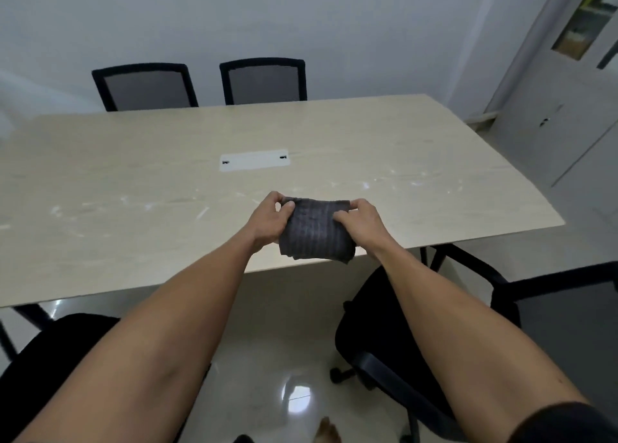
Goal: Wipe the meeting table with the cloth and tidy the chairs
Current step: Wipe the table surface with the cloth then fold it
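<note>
Both bare forearms are extended forward and converge towards the middle of the view. The left hand (267,217) is held with its back turned up and outward, the fingers curled inward and the thumb pressed against them in a pinch at the upper left. The right hand (363,220) is held opposite at the same height, its knuckles raised, fingers bent and closed in a matching pinch. The two wrists are kept near each other but apart. A dark short sleeve (565,424) is seen on the right upper arm.
</note>
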A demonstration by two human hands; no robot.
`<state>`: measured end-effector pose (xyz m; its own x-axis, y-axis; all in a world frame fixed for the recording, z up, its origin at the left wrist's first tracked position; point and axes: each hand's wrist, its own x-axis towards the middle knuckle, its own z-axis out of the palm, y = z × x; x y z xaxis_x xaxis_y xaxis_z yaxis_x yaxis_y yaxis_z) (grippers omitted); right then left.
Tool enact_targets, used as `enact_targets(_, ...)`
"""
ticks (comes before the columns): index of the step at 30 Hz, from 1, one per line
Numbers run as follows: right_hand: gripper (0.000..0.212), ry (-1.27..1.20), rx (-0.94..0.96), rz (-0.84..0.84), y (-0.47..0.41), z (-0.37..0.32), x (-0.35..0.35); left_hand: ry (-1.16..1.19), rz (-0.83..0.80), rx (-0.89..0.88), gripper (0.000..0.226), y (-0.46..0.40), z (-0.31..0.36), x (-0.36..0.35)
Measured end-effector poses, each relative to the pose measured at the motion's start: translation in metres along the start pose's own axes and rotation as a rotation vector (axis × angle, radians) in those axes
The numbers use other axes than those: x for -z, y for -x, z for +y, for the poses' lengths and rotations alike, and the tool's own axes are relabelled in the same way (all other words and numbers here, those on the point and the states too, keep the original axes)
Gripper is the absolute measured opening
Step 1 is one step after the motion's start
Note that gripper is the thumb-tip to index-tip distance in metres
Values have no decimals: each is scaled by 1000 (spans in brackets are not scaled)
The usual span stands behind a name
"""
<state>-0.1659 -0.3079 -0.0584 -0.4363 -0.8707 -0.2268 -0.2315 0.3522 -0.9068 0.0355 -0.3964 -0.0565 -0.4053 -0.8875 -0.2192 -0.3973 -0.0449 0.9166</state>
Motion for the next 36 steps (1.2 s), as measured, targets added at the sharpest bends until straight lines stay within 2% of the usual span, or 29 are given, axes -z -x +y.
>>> enact_targets(2,8,0,-23,-29,-32,0,0,33,6,44,26,-22,2,-1)
enact_targets(5,7,-4,-44,-53,-71,6,-2,66,0,123,31,-51,1,-1)
enact_targets(8,10,-1,-25,-63,-99,11,1,66,-28,163,14,-85,4,-6)
enact_targets(11,13,18,-12,-40,-125,19,9,62,-43,192,14,-125,6,-16)
enact_targets(13,13,29,-14,-8,-140,25,16,78,-66,203,7,-151,7,-25)
enact_targets(17,16,32,-77,76,-174,38,38,100,-167,193,7,-212,14,-56)
enact_targets(21,18,33,-147,161,-200,52,61,83,-284,186,16,-262,24,-89)
enact_targets(29,20,-34,-338,331,-220,103,109,-43,-586,197,18,-317,33,-174)
enact_targets(36,32,-22,-493,310,-228,157,150,-65,-686,247,19,-336,23,-251)
